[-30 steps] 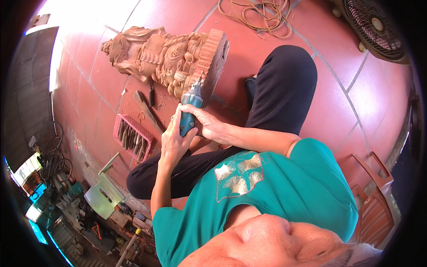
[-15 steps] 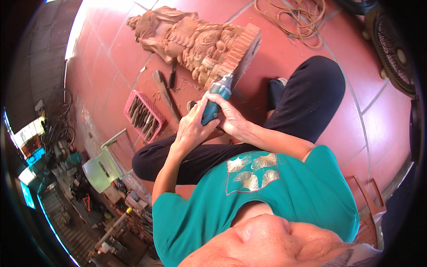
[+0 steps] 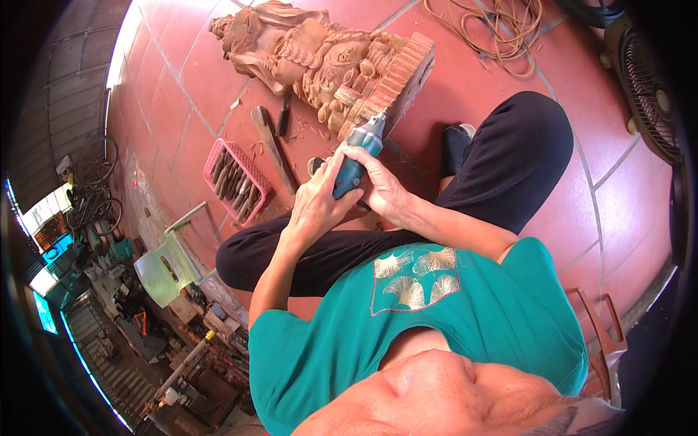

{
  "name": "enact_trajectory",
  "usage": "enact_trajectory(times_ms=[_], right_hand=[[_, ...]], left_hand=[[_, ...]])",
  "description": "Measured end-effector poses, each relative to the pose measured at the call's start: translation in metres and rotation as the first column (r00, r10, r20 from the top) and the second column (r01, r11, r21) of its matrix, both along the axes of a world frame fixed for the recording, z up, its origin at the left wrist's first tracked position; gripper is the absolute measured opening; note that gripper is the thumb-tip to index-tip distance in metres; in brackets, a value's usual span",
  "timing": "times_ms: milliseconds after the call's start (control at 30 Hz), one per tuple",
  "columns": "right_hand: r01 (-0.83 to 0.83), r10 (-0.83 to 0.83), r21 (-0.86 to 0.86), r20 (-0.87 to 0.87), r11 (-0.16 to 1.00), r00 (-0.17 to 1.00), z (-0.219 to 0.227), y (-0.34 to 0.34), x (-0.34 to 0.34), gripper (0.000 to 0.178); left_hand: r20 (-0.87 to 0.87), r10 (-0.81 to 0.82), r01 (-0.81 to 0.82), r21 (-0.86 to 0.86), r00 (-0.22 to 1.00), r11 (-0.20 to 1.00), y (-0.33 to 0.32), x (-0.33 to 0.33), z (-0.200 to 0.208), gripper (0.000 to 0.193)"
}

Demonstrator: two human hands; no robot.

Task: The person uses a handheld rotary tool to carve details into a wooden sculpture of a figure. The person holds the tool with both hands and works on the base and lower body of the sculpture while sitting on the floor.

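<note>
Both hands are wrapped round a teal handheld power grinder (image 3: 350,176) with a silver metal head. My left hand (image 3: 316,198) closes on its body from the left, and my right hand (image 3: 383,192) grips it from the right. The metal head meets the near edge of a carved wooden statue (image 3: 320,64), at the ridged base. Whether the bit touches the wood cannot be made out, since the tip is too small. The statue lies on its side on the floor, head toward the far left, base toward the right.
Left of my hands lie a pink basket (image 3: 259,182) of carving tools, a wooden mallet-like stick (image 3: 273,149) and a dark-handled tool (image 3: 283,120). Wood shavings dot the red tiled floor (image 3: 174,109). A coiled cord (image 3: 502,43) and a fan (image 3: 643,91) are at the far right.
The view has shifted slightly, so the statue and floor things sit a little further right. Both hands keep their hold on the grinder, its head still at the statue's base.
</note>
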State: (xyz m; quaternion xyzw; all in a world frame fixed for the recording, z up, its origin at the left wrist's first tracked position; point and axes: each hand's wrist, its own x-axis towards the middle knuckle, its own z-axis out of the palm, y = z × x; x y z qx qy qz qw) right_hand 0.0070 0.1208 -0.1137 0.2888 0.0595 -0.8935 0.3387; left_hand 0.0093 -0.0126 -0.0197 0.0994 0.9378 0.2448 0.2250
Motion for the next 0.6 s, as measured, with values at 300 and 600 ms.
enact_trajectory(times_ms=[300, 600], right_hand=[[-0.022, 0.021, -0.011, -0.015, 1.0, 1.0, -0.003, -0.002, -0.004, 0.032], [-0.056, 0.056, -0.028, 0.008, 0.998, 0.998, -0.007, -0.006, -0.011, 0.033]], left_hand=[[0.059, 0.042, -0.04, -0.035, 0.997, 0.999, 0.001, -0.002, 0.001, 0.084], [-0.014, 0.051, -0.052, -0.06, 0.999, 0.997, -0.003, 0.0, -0.005, 0.084]])
